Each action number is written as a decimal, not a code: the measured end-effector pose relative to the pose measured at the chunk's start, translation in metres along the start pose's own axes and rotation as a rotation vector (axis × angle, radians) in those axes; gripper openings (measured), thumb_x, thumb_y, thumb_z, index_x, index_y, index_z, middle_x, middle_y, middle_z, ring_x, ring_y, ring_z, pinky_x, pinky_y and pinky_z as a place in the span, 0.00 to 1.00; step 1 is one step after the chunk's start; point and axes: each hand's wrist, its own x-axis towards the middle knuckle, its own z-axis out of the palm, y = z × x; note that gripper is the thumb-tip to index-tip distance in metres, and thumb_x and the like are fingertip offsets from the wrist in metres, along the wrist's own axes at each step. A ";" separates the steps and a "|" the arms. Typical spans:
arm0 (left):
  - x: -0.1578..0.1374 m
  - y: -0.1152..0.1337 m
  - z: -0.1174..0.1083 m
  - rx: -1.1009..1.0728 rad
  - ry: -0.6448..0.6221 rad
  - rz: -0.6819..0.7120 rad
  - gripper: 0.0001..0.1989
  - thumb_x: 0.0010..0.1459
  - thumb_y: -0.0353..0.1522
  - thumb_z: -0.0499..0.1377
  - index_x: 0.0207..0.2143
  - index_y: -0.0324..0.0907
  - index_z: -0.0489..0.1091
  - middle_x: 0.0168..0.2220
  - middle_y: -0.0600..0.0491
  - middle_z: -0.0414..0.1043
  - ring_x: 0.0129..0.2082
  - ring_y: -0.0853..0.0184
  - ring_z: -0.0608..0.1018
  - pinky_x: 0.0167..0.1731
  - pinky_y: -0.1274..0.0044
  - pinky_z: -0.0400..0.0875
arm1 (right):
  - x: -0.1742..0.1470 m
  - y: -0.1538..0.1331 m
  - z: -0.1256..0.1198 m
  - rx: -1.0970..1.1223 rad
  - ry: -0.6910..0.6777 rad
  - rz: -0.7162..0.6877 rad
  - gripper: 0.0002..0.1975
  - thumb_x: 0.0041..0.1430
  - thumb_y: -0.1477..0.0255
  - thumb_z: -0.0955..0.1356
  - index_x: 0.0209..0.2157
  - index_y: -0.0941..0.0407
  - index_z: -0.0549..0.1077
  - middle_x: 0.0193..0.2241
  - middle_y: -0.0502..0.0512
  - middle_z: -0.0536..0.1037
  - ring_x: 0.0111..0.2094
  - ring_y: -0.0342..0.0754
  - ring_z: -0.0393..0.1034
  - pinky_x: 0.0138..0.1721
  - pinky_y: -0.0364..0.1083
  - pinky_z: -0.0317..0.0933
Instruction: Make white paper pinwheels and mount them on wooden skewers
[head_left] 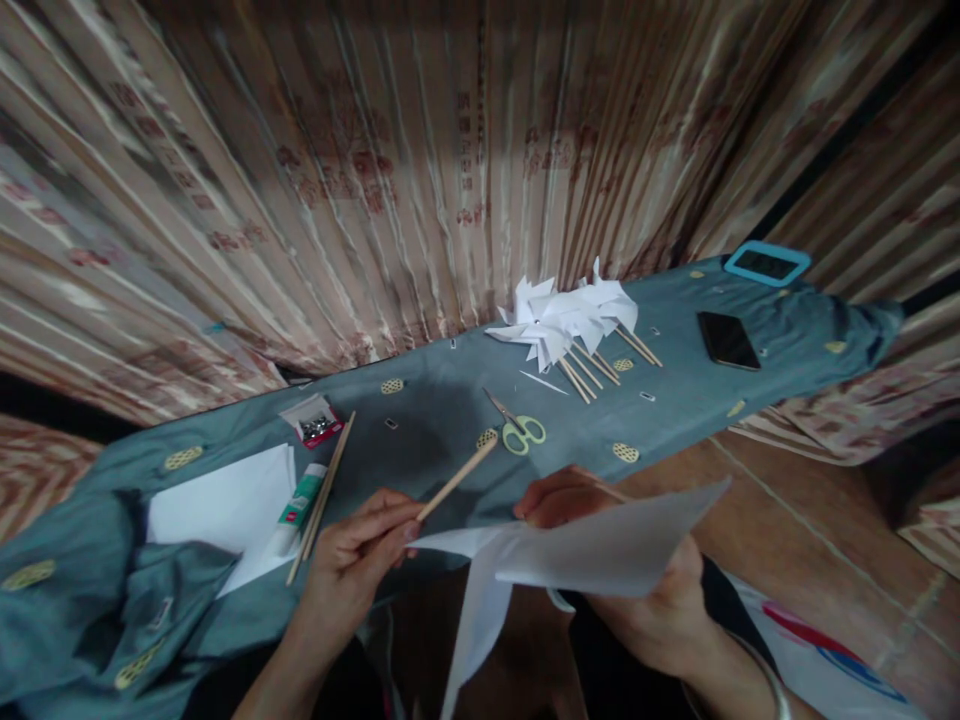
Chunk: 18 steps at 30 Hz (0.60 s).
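My left hand (367, 545) pinches a thin wooden stick (457, 478) that slants up and to the right over the cloth. Its thumb is close to one tip of a white paper pinwheel (592, 550), and I cannot tell whether they touch. Curled around the pinwheel from behind is my right hand (566, 492), its palm and some fingers hidden by the paper. Just beyond the stick's end lie scissors (521, 430) with green handles. Finished-looking paper pinwheels on sticks (570, 315) are piled farther back.
On the grey-green cloth (420, 420) at left lie paper sheets (217, 500), a glue stick (304, 500), loose wooden sticks (326, 490) and a small red-and-white box (311, 420) of metal pieces. A phone (727, 340) and a blue-framed device (766, 263) rest at right. Patterned curtains (420, 180) hang behind.
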 end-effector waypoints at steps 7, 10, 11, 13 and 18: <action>-0.013 -0.005 0.013 -0.174 -0.190 -0.047 0.14 0.54 0.45 0.64 0.35 0.46 0.82 0.25 0.49 0.70 0.23 0.69 0.70 0.21 0.78 0.64 | 0.004 -0.002 0.006 -0.146 0.079 -0.021 0.14 0.68 0.61 0.61 0.37 0.52 0.74 0.32 0.54 0.79 0.33 0.48 0.75 0.34 0.47 0.72; -0.014 -0.009 0.013 -0.209 -0.189 -0.079 0.15 0.52 0.45 0.65 0.34 0.45 0.82 0.25 0.50 0.70 0.24 0.69 0.70 0.23 0.78 0.64 | 0.005 -0.003 0.005 -0.133 0.082 -0.010 0.17 0.68 0.59 0.59 0.38 0.52 0.74 0.33 0.55 0.79 0.34 0.50 0.75 0.34 0.48 0.72; -0.014 -0.008 0.013 -0.212 -0.189 -0.099 0.15 0.52 0.45 0.65 0.33 0.44 0.82 0.25 0.51 0.69 0.24 0.69 0.69 0.23 0.78 0.63 | 0.005 -0.002 0.004 -0.116 0.075 -0.005 0.16 0.68 0.59 0.59 0.38 0.52 0.74 0.34 0.56 0.79 0.35 0.50 0.75 0.35 0.48 0.72; -0.013 -0.005 0.013 -0.205 -0.184 -0.153 0.14 0.52 0.45 0.65 0.30 0.43 0.82 0.25 0.52 0.68 0.23 0.70 0.68 0.23 0.79 0.61 | 0.004 -0.001 0.003 -0.101 0.060 -0.007 0.13 0.68 0.62 0.60 0.40 0.53 0.73 0.35 0.56 0.79 0.36 0.49 0.75 0.37 0.48 0.72; -0.015 0.007 0.015 -0.143 -0.197 -0.179 0.17 0.50 0.45 0.66 0.24 0.40 0.79 0.25 0.51 0.68 0.25 0.69 0.68 0.24 0.78 0.61 | 0.004 0.003 0.002 -0.117 0.072 -0.100 0.10 0.68 0.68 0.62 0.43 0.56 0.72 0.34 0.57 0.79 0.37 0.49 0.76 0.39 0.48 0.72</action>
